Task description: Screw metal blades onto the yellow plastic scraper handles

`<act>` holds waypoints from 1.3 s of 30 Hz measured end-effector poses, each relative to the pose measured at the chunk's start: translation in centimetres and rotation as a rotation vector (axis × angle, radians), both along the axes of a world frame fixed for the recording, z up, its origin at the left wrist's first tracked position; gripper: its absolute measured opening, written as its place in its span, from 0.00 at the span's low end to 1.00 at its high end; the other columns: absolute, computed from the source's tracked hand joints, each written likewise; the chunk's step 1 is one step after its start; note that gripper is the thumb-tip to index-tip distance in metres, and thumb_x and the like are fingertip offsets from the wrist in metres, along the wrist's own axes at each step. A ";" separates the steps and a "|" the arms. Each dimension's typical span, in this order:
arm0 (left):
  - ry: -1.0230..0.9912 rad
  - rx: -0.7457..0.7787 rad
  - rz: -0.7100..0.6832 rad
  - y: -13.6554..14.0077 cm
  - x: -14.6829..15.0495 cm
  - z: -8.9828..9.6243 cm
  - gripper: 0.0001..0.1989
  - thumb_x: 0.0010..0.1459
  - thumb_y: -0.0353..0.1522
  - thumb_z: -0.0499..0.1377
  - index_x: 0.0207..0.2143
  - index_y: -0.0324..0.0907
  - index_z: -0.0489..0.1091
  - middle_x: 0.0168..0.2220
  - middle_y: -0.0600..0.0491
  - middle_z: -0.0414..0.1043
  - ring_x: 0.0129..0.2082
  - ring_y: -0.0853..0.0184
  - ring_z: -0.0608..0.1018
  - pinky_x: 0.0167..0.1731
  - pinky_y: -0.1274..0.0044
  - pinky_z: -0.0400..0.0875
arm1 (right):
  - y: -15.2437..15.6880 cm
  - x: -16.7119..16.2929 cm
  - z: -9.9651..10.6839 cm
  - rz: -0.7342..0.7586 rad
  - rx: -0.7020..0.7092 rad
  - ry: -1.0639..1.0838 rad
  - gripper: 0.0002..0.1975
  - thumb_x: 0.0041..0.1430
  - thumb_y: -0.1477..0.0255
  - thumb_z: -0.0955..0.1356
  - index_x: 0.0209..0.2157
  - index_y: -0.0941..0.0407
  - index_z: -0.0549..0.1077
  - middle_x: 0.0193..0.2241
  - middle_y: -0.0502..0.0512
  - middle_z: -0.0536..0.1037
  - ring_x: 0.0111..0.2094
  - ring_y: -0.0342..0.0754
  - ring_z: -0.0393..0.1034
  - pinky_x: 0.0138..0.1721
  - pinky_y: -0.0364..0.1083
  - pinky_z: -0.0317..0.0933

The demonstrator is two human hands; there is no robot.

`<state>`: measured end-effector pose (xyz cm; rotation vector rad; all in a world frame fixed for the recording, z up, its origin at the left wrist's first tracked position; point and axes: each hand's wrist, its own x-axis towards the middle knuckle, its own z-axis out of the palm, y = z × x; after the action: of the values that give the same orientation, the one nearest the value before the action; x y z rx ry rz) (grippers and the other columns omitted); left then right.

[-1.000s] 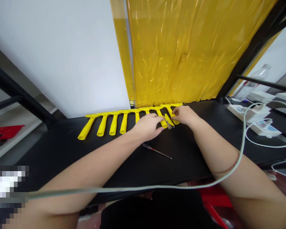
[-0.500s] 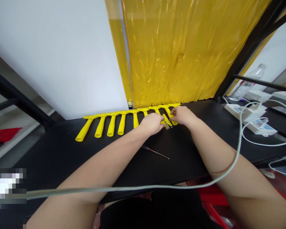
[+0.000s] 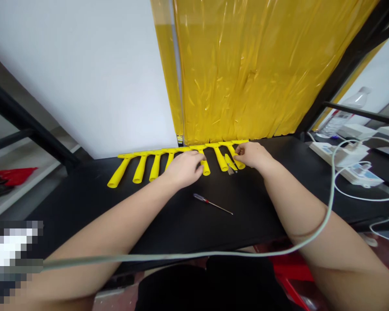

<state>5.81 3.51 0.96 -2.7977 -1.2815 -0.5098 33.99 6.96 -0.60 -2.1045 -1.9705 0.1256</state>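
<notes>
A row of yellow T-shaped plastic handles (image 3: 117, 173) lies along the back of the black tabletop, hollow round ends facing me. My left hand (image 3: 185, 169) is over the middle of the row, thumb and fingers apart, fingertips beside one handle (image 3: 206, 167); it covers parts of the neighbouring ones. At the right end, the bent fingers of my right hand (image 3: 254, 156) are closed at the stem of the last handle (image 3: 240, 164). Between the two rightmost handles lies a small yellow tool with a metal end (image 3: 230, 166). A screwdriver (image 3: 213, 204) rests nearer to me.
A pale cable (image 3: 214, 255) crosses in front of my forearms. Power strips (image 3: 359, 170) with white cords and a plastic bottle (image 3: 346, 112) stand at right. Behind the row are a white panel (image 3: 116, 86) and a yellow plastic curtain (image 3: 240, 77).
My left hand has moved left along the row, away from the small yellow tool, which now shows more fully. The screwdriver's handle is uncovered. My right hand remains at the last handle.
</notes>
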 end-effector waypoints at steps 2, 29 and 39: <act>0.006 0.035 -0.013 -0.8 -2.8 0.2 0.14 0.66 0.31 0.56 0.50 0.41 0.77 0.50 0.46 0.79 0.53 0.53 0.79 0.56 0.62 0.74 | -0.3 -0.1 0.2 -0.004 0.032 0.019 0.11 0.59 0.64 0.74 0.43 0.51 0.84 0.42 0.55 0.85 0.41 0.54 0.78 0.41 0.49 0.67; 0.015 -0.044 0.024 -0.6 -11.3 -3.4 0.25 0.69 0.45 0.56 0.63 0.46 0.71 0.63 0.44 0.69 0.65 0.50 0.69 0.66 0.56 0.63 | -3.4 -11.0 -0.6 0.478 0.012 -0.255 0.25 0.70 0.54 0.65 0.61 0.51 0.75 0.51 0.63 0.81 0.55 0.65 0.73 0.54 0.58 0.66; 0.133 0.001 0.079 -0.5 -10.6 -3.6 0.26 0.72 0.49 0.52 0.68 0.55 0.66 0.71 0.47 0.61 0.71 0.49 0.63 0.70 0.48 0.52 | -3.2 -10.6 -0.9 0.467 0.024 -0.192 0.26 0.67 0.55 0.69 0.62 0.50 0.75 0.52 0.61 0.82 0.55 0.63 0.74 0.54 0.56 0.69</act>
<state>-4.75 2.97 -2.67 -2.7148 -1.3560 -0.3149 23.34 3.76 -1.53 -1.6563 -2.5330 -0.0167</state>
